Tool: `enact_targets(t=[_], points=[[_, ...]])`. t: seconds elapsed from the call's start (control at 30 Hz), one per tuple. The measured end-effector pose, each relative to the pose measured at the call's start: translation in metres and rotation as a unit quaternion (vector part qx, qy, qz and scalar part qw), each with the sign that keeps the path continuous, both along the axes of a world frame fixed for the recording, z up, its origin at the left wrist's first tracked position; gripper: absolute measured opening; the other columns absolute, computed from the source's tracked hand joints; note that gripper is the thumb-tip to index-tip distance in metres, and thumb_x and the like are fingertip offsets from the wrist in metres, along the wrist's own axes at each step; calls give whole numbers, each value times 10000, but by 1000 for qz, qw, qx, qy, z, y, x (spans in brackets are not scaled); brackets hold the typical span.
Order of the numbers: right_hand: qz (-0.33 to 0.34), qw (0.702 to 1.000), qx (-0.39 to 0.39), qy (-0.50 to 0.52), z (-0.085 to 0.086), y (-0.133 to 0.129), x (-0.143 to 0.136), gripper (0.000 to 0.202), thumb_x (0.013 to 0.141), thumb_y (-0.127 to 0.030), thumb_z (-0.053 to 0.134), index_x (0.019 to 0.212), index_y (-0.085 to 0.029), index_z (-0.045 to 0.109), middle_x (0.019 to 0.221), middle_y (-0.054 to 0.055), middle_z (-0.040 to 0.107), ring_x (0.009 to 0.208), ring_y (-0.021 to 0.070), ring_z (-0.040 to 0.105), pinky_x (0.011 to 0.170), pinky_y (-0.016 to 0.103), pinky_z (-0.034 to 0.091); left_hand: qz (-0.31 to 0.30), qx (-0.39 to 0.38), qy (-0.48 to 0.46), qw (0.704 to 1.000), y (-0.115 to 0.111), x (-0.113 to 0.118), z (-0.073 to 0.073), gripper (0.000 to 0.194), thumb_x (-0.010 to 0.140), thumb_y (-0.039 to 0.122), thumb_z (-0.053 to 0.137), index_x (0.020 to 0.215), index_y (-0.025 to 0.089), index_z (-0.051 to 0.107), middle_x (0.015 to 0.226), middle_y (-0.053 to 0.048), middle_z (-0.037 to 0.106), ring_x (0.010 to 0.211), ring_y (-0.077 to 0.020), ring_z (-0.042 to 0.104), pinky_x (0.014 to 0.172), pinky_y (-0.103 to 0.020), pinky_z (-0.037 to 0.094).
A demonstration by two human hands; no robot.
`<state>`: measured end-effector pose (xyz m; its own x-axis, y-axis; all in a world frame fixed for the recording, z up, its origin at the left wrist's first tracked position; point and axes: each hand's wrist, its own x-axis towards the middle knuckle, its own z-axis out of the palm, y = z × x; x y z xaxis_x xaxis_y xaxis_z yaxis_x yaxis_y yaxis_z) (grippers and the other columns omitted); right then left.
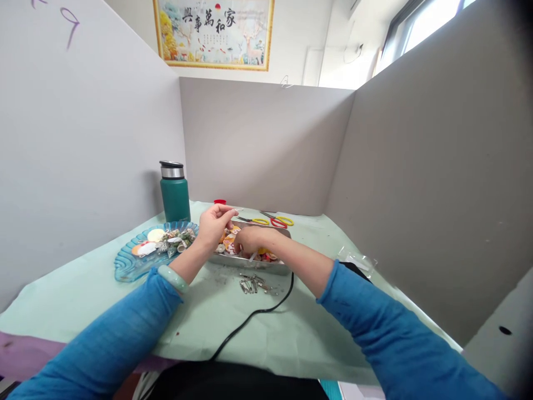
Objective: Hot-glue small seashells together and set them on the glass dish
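Observation:
My left hand [213, 223] is raised just above the metal tray [250, 262], fingers curled, thumb and forefinger pinched near a small thin object that is too small to identify. My right hand [249, 240] reaches down into the tray among orange, white and red shells, fingers closed around something I cannot make out. A blue glass dish [127, 265] with several shells lies left of the tray. Both arms wear blue sleeves; a pale green bangle [172, 278] is on my left wrist.
A green flask [175, 193] stands at the back left. Scissors with yellow and red handles [275, 221] lie behind the tray. Metal clips [253, 284] and a black cable [250, 318] lie in front of it. Clear plastic bag [357, 260] at right. Grey partition walls enclose the table.

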<state>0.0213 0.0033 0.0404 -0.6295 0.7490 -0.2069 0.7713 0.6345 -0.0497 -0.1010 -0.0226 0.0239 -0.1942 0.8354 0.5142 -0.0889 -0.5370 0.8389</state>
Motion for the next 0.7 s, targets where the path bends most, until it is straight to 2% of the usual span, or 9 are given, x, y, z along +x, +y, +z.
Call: enact_targets(t=[0.1,0.17,0.23,0.27,0.4,0.5,0.6,0.67,0.7], points=[[16,999,29,20,-1,2,2,132,641,-201,689,770,-229,695,755,14,666,657,177,600,590,264,396,4,3,1,1000,-1,0,1,226,639,279,729,735,137,582,699,-41,675,442,-62,487,452,-213,390],[31,995,58,75,2,5,10,104,684,-217,658,786,-205,675,762,21,670,698,176,608,593,250,398,11,9,4,1000,-1,0,2,227,646,279,728,741,134,582,710,-42,674,443,-61,485,456,-215,391],[16,988,58,145,5,9,21,98,709,-205,625,801,-182,650,777,28,676,699,167,616,585,238,410,18,14,6,1000,0,-2,2,225,654,279,724,748,132,583,711,-41,671,445,-61,487,467,-217,395],[13,981,31,190,6,10,27,104,724,-196,611,823,-174,635,785,29,678,687,155,622,578,227,421,22,16,6,1000,0,-2,3,224,654,278,722,751,132,583,707,-38,668,446,-61,488,472,-217,397],[-6,904,-129,407,4,-5,40,278,759,-175,590,1034,-201,560,790,-3,664,643,117,640,554,199,475,34,13,-9,999,0,-1,2,225,652,282,713,759,137,578,707,-30,660,457,-64,486,484,-220,400],[-63,847,-163,501,-3,-31,28,245,780,-159,544,1021,-199,560,639,-33,603,537,101,597,493,195,476,44,7,-40,998,0,3,-1,235,648,290,707,774,141,574,728,-25,659,479,-69,494,502,-222,413],[-113,828,-142,531,-8,-55,9,217,769,-144,545,982,-176,569,565,-36,574,491,100,567,467,195,468,56,9,-59,997,0,7,-5,246,647,292,707,791,139,579,730,-24,651,505,-77,508,510,-221,421],[-115,814,-153,549,-10,-65,2,221,751,-129,558,969,-152,585,565,-30,568,503,103,557,481,206,478,62,13,-57,996,2,8,-7,242,656,292,703,793,135,580,715,-25,644,515,-80,513,511,-218,424],[-92,809,-173,553,-11,-68,1,257,729,-104,572,982,-146,590,576,-33,568,519,100,555,507,208,488,64,15,-58,996,3,8,-8,240,661,292,699,795,133,580,714,-26,642,517,-81,514,509,-217,424]])
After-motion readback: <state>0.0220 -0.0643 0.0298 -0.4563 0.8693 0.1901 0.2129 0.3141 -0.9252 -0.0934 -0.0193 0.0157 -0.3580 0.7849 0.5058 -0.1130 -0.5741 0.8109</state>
